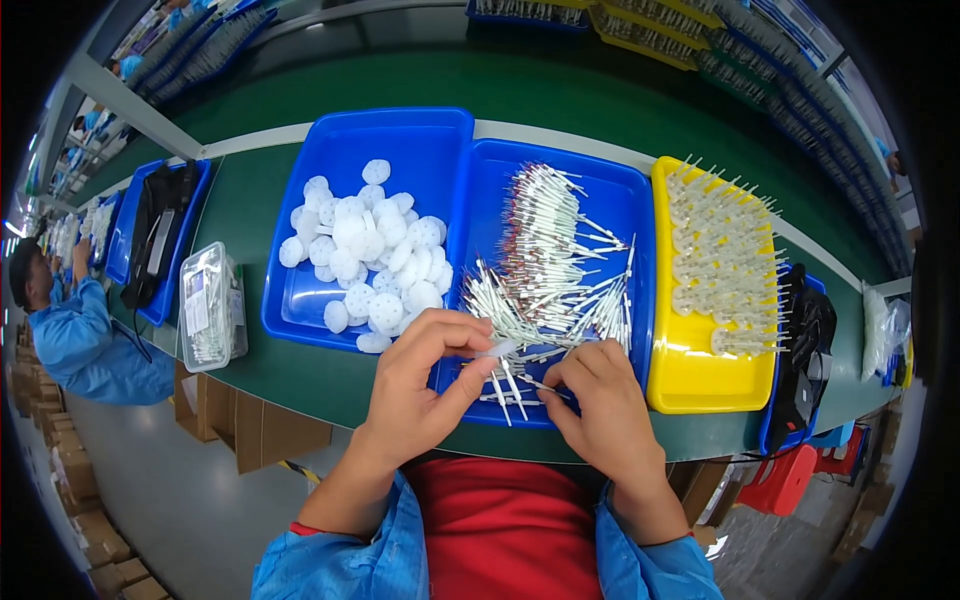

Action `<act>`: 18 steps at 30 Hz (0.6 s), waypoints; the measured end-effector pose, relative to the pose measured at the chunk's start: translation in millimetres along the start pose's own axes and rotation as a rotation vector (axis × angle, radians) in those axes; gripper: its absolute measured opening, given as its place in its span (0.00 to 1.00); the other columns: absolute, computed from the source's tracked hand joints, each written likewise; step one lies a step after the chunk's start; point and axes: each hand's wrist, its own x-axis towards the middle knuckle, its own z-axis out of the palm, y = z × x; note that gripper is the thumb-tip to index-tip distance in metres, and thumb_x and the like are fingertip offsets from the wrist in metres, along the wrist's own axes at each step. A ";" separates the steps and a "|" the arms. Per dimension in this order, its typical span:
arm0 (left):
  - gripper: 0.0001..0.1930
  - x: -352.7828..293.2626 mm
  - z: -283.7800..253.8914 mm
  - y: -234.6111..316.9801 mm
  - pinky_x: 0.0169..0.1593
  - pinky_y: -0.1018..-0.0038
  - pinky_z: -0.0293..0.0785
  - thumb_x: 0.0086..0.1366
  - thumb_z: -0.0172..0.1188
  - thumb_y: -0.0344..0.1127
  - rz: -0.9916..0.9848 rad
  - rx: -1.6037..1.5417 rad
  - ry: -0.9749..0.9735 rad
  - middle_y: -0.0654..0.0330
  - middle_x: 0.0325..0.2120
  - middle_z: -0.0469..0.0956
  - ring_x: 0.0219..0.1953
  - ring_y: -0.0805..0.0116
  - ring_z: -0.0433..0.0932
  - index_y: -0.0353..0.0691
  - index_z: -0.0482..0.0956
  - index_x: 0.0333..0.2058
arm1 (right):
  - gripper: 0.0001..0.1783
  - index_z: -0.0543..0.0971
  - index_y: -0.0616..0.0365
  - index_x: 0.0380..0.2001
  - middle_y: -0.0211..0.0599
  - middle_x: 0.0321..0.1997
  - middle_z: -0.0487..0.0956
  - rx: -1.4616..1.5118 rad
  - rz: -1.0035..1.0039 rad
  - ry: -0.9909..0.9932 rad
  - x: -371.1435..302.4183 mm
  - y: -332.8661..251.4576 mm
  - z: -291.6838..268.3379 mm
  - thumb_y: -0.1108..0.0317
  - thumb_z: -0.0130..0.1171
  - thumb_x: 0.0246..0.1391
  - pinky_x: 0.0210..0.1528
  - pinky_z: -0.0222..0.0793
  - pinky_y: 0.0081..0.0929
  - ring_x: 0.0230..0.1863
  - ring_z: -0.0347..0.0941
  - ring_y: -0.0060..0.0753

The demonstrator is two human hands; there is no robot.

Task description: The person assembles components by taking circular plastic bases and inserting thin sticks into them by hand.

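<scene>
My left hand [420, 375] is closed, pinching a translucent white plastic disc [500, 348] between thumb and fingers. Thin white sticks [512, 392] hang down from this disc. To its right, my right hand [605, 395] is closed, with thumb and fingers pinched on one thin white stick [545, 387]. Both hands are over the near edge of the middle blue tray [640, 260], which holds a heap of thin white sticks [545, 235], some with dark reddish ends. The left blue tray [335, 140] carries loose white discs [365, 235] with small holes.
A yellow tray [700, 390] at right holds rows of discs with sticks in them [725, 250]. A clear plastic box [207, 305] stands at left. Black items lie in blue trays at both ends. A co-worker [85, 330] in blue sits far left; a red stool [780, 480] is below right.
</scene>
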 end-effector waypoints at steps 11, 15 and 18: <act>0.13 -9.2 9.0 2.7 0.53 0.76 0.87 0.82 0.63 0.21 -0.291 -0.310 -0.028 0.52 0.47 0.90 0.47 0.72 0.90 0.30 0.79 0.61 | 0.13 0.86 0.59 0.48 0.36 0.34 0.82 0.408 0.086 0.110 5.4 -16.7 4.6 0.79 0.76 0.61 0.32 0.72 0.31 0.29 0.76 0.32; 0.14 -10.5 9.8 -1.4 0.53 0.74 0.88 0.80 0.65 0.22 -0.267 -0.301 -0.029 0.53 0.50 0.87 0.49 0.70 0.91 0.29 0.82 0.61 | 0.16 0.86 0.58 0.52 0.35 0.33 0.81 0.409 0.068 0.073 3.8 -13.8 5.7 0.79 0.75 0.61 0.32 0.72 0.31 0.29 0.76 0.31; 0.13 -10.8 10.1 -0.6 0.53 0.74 0.88 0.80 0.65 0.22 -0.263 -0.304 -0.016 0.53 0.51 0.85 0.49 0.70 0.91 0.28 0.83 0.59 | 0.16 0.86 0.58 0.52 0.35 0.33 0.81 0.417 0.062 0.076 3.1 -13.6 5.0 0.78 0.75 0.61 0.32 0.72 0.31 0.29 0.75 0.32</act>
